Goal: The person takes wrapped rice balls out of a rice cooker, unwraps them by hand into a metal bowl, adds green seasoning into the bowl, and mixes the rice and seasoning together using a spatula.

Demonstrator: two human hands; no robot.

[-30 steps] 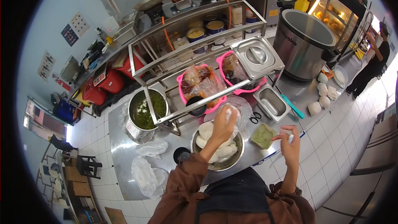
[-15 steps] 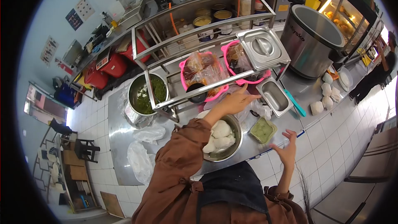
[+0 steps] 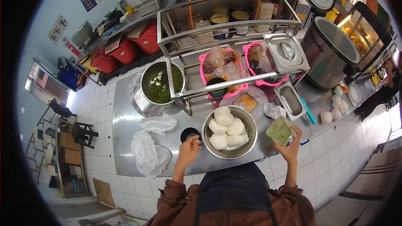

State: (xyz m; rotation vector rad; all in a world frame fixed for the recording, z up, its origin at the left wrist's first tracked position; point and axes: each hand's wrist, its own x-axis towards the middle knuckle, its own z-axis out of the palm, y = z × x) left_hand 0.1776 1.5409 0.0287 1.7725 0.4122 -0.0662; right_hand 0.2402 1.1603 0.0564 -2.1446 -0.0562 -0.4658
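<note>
My right hand (image 3: 290, 145) grips the right side of a plastic tub (image 3: 279, 130) of green paste, thumb and fingers around its edge. Curled fingers of my left hand (image 3: 189, 151) are at the front of a small black bowl (image 3: 190, 134); whether they pinch anything is hidden. Between my hands stands a steel bowl (image 3: 250, 144) with several white dough-like balls (image 3: 223, 116) in it. Behind it, a container with orange contents (image 3: 246, 101) lies among clear plastic.
A steel rack (image 3: 234, 79) stands over pink baskets (image 3: 204, 68) of bagged food. Left are a pot of chopped greens (image 3: 161, 84) and crumpled plastic bags (image 3: 144, 152). A steel pan (image 3: 290, 100), turquoise-handled tool (image 3: 307, 111) and large cooker (image 3: 331, 50) stand right. Another person (image 3: 383, 96) is far right.
My left hand has drawn back from near the steel pan to the black bowl. My right hand, open beside the tub before, has closed on its edge. The whole view has shifted.
</note>
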